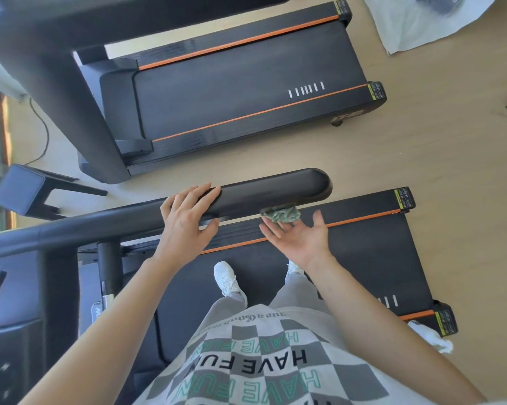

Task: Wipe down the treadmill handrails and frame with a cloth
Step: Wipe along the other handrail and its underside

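I stand on a black treadmill belt [363, 252] with orange side stripes. Its black left handrail [275, 188] runs across the middle of the view. My left hand [188, 217] lies flat over the handrail, fingers spread on top, thumb underneath. My right hand [299, 235] is palm-up below the rail's outer end, fingers apart. A crumpled green cloth [284, 214] rests on its fingertips, pressed against the rail's underside.
A second treadmill [246, 83] stands parallel beyond the handrail on the wooden floor. A small dark stool [21, 188] sits at left near a window. A white sheet [421, 21] lies at top right. A white rag [430, 337] lies by the treadmill's rear corner.
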Action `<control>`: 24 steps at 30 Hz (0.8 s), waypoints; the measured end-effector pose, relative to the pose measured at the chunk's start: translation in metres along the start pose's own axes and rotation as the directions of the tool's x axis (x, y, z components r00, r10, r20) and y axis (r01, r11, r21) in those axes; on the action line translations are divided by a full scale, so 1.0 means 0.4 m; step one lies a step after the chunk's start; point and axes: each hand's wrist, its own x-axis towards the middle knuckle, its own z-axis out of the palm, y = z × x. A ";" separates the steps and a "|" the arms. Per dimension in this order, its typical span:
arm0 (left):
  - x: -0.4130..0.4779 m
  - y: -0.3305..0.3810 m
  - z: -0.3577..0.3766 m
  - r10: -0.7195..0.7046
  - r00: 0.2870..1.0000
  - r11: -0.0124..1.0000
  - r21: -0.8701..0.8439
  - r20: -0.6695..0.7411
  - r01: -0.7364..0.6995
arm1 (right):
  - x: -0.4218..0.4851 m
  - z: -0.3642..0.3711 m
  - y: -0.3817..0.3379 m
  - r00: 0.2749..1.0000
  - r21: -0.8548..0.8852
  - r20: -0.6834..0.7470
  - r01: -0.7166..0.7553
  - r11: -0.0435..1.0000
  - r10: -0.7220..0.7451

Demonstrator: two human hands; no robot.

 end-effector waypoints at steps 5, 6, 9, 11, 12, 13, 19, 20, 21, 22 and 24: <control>-0.030 -0.051 -0.032 -0.044 0.998 0.999 0.012 -0.033 0.044 | 0.011 0.044 0.106 0.997 -0.044 -0.025 -0.077 0.996 0.076; -0.042 -0.069 -0.047 -0.098 0.994 0.995 0.027 -0.053 0.099 | 0.014 0.053 0.126 0.996 -0.054 -0.025 -0.091 0.994 0.089; -0.095 -0.157 -0.097 -0.255 0.962 0.965 0.041 -0.101 0.260 | 0.025 0.079 0.189 0.992 -0.082 -0.042 -0.125 0.989 0.122; -0.142 -0.227 -0.133 -0.342 0.929 0.935 0.052 -0.144 0.352 | 0.032 0.095 0.233 0.988 -0.095 -0.049 -0.147 0.984 0.143; -0.165 -0.260 -0.152 -0.375 0.912 0.920 0.059 -0.164 0.389 | 0.036 0.102 0.255 0.987 -0.100 -0.055 -0.156 0.983 0.151; -0.185 -0.288 -0.165 -0.389 0.905 0.911 0.078 -0.171 0.406 | 0.039 0.108 0.278 0.985 -0.106 -0.061 -0.167 0.980 0.162; -0.228 -0.357 -0.153 -0.293 0.936 0.944 0.096 -0.196 0.315 | 0.057 0.156 0.413 0.971 -0.117 -0.097 -0.231 0.966 0.221; -0.229 -0.363 -0.146 -0.287 0.934 0.948 0.079 -0.211 0.309 | 0.061 0.164 0.435 0.968 -0.120 -0.099 -0.242 0.963 0.231; -0.231 -0.368 -0.139 -0.281 0.933 0.951 0.064 -0.224 0.301 | 0.066 0.173 0.455 0.965 -0.124 -0.101 -0.254 0.959 0.242; -0.233 -0.374 -0.133 -0.275 0.932 0.955 0.046 -0.236 0.293 | 0.070 0.181 0.476 0.962 -0.131 -0.104 -0.264 0.956 0.252; -0.236 -0.383 -0.120 -0.268 0.927 0.959 0.017 -0.263 0.282 | 0.081 0.195 0.517 0.956 -0.151 -0.109 -0.285 0.946 0.271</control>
